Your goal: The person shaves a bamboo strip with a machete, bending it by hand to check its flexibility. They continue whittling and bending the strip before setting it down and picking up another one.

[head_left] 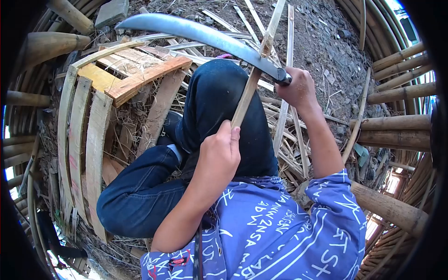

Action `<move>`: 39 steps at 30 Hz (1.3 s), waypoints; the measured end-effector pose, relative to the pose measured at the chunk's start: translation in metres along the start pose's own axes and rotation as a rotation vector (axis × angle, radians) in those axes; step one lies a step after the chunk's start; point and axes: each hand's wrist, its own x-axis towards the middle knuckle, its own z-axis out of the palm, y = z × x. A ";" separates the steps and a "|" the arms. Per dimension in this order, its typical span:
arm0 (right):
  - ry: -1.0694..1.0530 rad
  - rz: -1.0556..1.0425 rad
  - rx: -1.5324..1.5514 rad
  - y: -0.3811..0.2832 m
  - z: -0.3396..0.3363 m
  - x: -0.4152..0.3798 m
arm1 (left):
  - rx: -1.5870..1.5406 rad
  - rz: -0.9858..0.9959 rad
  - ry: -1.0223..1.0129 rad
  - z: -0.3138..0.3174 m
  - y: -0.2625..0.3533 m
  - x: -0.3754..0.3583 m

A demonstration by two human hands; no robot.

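My left hand [219, 151] is closed round the near end of a split bamboo strip [246, 99], which slants up and away past my raised knee. In my right hand [298, 91] is the dark handle of a machete [200, 38], gripped at the right. Its long curved blade points left and crosses over the strip just beyond the knee. Where the blade lies over it, a short part of the strip is hidden. The strip's far end runs on past the blade to the top edge of the view.
A wooden crate [95, 126] holding straw stands to my left. Thin bamboo strips [291, 135] lie strewn over the dirt ground [322, 42]. Thick bamboo poles [396, 122] are at the right, more at the left. A grey block [112, 13] sits at the upper left.
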 end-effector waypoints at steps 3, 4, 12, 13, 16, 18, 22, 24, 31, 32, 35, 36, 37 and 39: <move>0.013 0.016 -0.040 -0.002 -0.003 0.003 | 0.012 0.001 0.007 0.002 -0.001 0.002; 0.013 0.018 -0.036 -0.002 -0.002 0.004 | 0.022 0.008 0.006 0.002 -0.001 0.002; 0.106 0.050 -0.093 0.010 -0.010 0.016 | 0.035 0.017 -0.016 -0.006 0.000 -0.002; 0.108 0.056 -0.096 0.011 -0.012 0.015 | 0.016 -0.009 -0.031 -0.006 0.002 -0.002; 0.114 0.034 -0.120 0.012 -0.012 0.019 | -0.005 0.028 -0.002 -0.005 -0.001 -0.003; 0.190 -0.018 -0.139 0.017 -0.007 0.021 | 0.010 0.034 -0.001 -0.007 -0.001 -0.003; 0.164 0.050 0.147 0.008 0.015 0.005 | 0.057 0.016 -0.028 -0.011 0.008 -0.001; 0.167 0.043 0.250 0.001 0.029 -0.002 | 0.065 0.023 -0.019 -0.011 0.006 -0.003; 0.151 0.509 1.294 -0.012 0.031 0.024 | 0.043 -0.006 -0.035 -0.016 0.002 -0.008; 0.185 0.529 1.332 -0.007 0.032 0.021 | 0.008 0.021 -0.021 -0.017 0.000 -0.007; 0.135 0.418 1.142 0.006 0.036 -0.015 | -0.062 -0.016 -0.066 -0.017 -0.004 -0.003; 0.135 0.356 1.011 0.011 0.037 -0.029 | -0.058 -0.017 -0.066 -0.018 -0.003 -0.002; 0.136 0.301 0.881 0.014 0.035 -0.041 | -0.043 -0.020 -0.067 -0.017 0.000 0.000; 0.101 0.227 0.823 0.004 0.020 -0.065 | -0.022 -0.020 -0.088 -0.013 0.001 0.002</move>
